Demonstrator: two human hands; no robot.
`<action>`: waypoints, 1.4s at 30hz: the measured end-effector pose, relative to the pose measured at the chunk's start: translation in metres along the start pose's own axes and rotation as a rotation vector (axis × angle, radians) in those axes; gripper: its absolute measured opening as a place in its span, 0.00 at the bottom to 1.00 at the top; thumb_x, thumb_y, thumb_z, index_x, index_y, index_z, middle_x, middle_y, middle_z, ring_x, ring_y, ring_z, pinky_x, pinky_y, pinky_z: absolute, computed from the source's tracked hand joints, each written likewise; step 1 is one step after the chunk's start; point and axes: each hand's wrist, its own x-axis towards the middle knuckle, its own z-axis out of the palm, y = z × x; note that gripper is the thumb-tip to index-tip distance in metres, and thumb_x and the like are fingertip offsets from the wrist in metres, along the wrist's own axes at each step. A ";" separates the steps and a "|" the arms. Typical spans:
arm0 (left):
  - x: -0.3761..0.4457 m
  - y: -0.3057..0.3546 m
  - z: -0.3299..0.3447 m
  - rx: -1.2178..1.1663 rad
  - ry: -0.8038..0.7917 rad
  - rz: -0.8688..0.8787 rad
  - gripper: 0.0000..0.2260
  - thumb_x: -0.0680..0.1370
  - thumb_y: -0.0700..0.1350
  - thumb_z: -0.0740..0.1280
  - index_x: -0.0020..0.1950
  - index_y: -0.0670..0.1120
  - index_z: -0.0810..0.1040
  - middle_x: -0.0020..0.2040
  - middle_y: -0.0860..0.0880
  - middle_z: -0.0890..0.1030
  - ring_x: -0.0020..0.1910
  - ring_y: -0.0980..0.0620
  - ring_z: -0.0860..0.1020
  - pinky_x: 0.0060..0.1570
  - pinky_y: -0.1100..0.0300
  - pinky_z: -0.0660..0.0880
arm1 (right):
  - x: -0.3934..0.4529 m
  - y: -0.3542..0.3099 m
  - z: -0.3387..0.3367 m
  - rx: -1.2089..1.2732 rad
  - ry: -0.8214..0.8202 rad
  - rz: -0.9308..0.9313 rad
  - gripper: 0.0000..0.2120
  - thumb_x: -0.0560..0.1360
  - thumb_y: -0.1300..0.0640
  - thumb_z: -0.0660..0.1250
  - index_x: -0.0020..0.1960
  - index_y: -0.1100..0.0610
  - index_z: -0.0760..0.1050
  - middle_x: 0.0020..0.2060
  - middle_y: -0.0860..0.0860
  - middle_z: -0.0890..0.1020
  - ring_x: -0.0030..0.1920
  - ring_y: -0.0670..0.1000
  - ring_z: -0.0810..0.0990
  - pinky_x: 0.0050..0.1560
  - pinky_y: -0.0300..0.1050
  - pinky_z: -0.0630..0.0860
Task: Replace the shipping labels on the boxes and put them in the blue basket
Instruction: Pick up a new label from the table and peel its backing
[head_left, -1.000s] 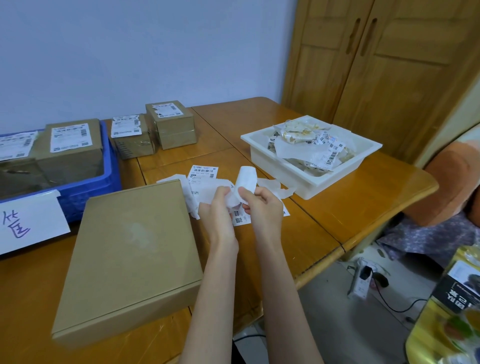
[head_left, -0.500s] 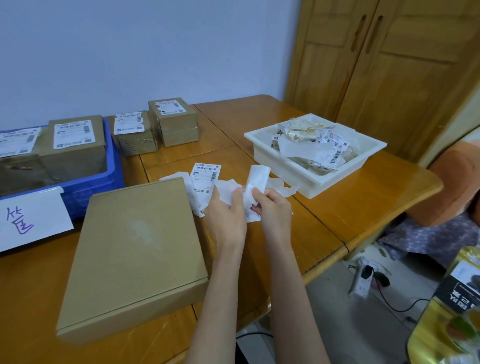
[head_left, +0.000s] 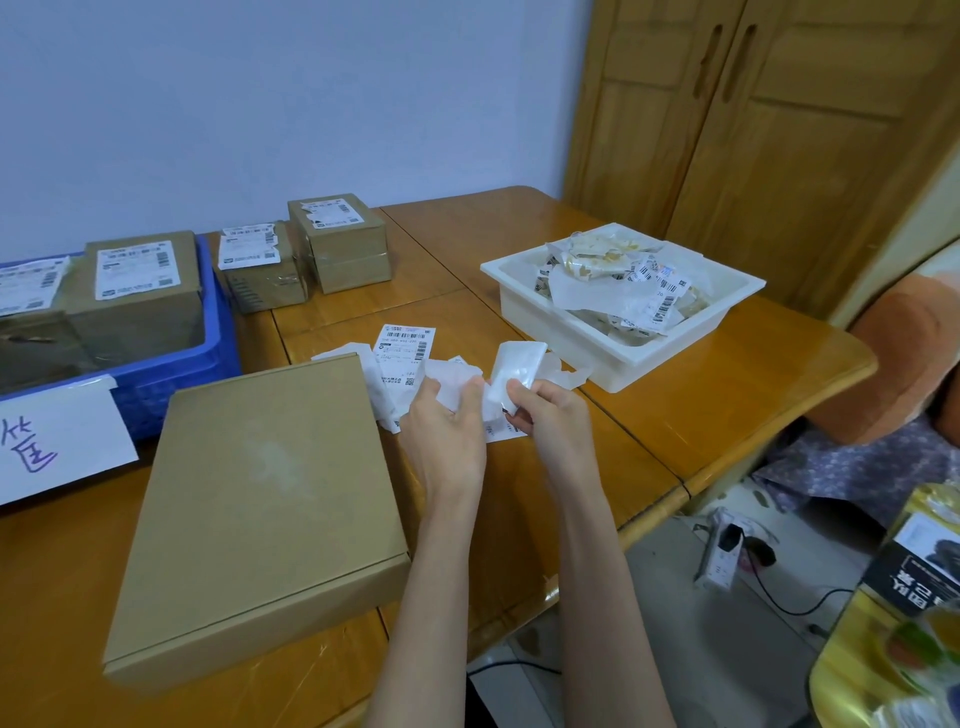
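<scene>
A flat brown box (head_left: 265, 499) with no label lies on the wooden table in front of me. Just right of it, my left hand (head_left: 447, 436) and my right hand (head_left: 550, 421) pinch a white label sheet (head_left: 514, 371) between them, its backing curling upward. Loose shipping labels (head_left: 405, 351) lie under and behind my hands. The blue basket (head_left: 171, 364) stands at the left with labelled boxes (head_left: 137, 280) inside. Two small labelled boxes (head_left: 337, 241) sit at the back of the table.
A white tray (head_left: 618, 358) full of torn label scraps stands at the right. A white paper sign (head_left: 57, 441) hangs on the basket's front. A wooden cupboard (head_left: 769, 135) rises behind the table. A cushioned seat and packages lie at the lower right.
My hands have shifted slightly right and toward the tray with the label sheet. The curled white strip now stands further out from the label.
</scene>
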 end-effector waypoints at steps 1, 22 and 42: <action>0.000 0.000 0.000 -0.006 -0.003 -0.007 0.09 0.78 0.49 0.68 0.45 0.46 0.72 0.36 0.51 0.79 0.36 0.52 0.76 0.40 0.59 0.72 | 0.000 0.000 -0.001 0.007 -0.007 0.003 0.15 0.78 0.57 0.67 0.46 0.72 0.77 0.34 0.54 0.80 0.40 0.50 0.78 0.51 0.51 0.77; 0.004 -0.013 0.008 -0.175 0.003 -0.179 0.13 0.75 0.50 0.71 0.55 0.44 0.81 0.51 0.49 0.84 0.51 0.48 0.82 0.55 0.47 0.78 | 0.001 0.006 -0.005 0.164 -0.074 0.155 0.11 0.80 0.58 0.65 0.46 0.65 0.78 0.46 0.67 0.81 0.45 0.50 0.80 0.49 0.40 0.80; 0.006 -0.005 0.001 -0.079 -0.160 -0.035 0.15 0.76 0.42 0.68 0.62 0.50 0.72 0.51 0.52 0.80 0.50 0.50 0.79 0.47 0.57 0.78 | -0.002 0.001 -0.004 0.294 0.064 0.251 0.09 0.78 0.60 0.67 0.39 0.56 0.75 0.39 0.53 0.81 0.43 0.50 0.82 0.52 0.44 0.80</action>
